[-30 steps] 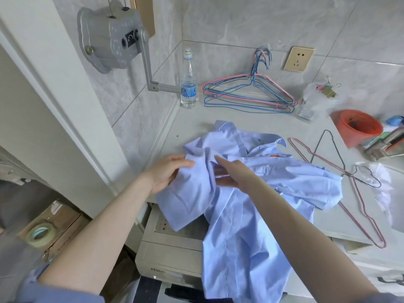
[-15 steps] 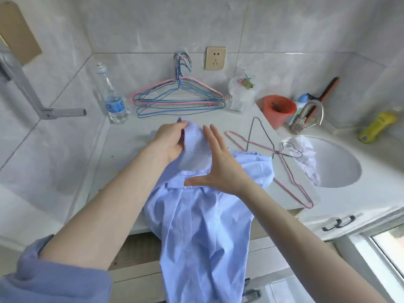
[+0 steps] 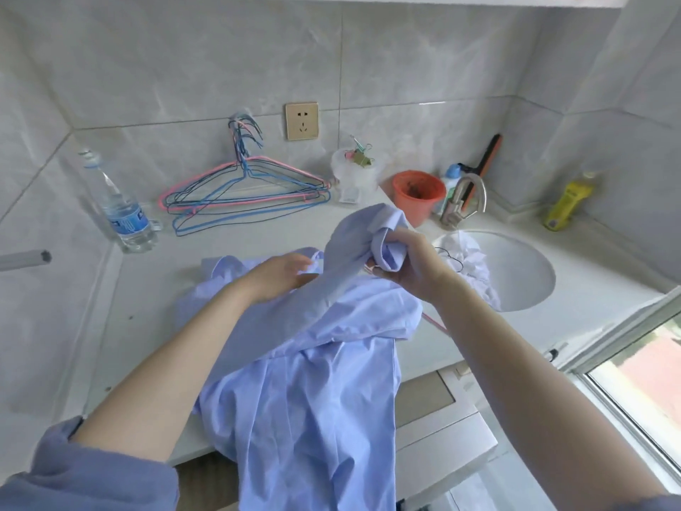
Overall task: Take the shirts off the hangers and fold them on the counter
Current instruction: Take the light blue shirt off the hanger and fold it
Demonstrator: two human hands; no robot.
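A light blue shirt [image 3: 317,363] lies crumpled on the white counter [image 3: 121,326], its lower part hanging over the front edge. My right hand [image 3: 409,267] grips a bunched part of the shirt and holds it raised above the counter. My left hand [image 3: 283,274] pinches a fold of the same shirt lower down, near the collar. Under the shirt and my right hand, a pink wire hanger [image 3: 435,322] and a black wire hanger [image 3: 451,258] show only in part. A pile of empty pink, blue and black hangers [image 3: 243,193] leans at the back wall.
A water bottle [image 3: 121,212] stands at the back left. An orange bucket [image 3: 418,195], a tap [image 3: 464,201] and a round sink [image 3: 516,274] holding white cloth [image 3: 475,267] are to the right. A yellow bottle [image 3: 565,202] stands far right. A window [image 3: 641,370] is at lower right.
My right hand went from flat and open over the shirt to gripping a bunch of it and lifting it to the right. My view turned right toward the sink.
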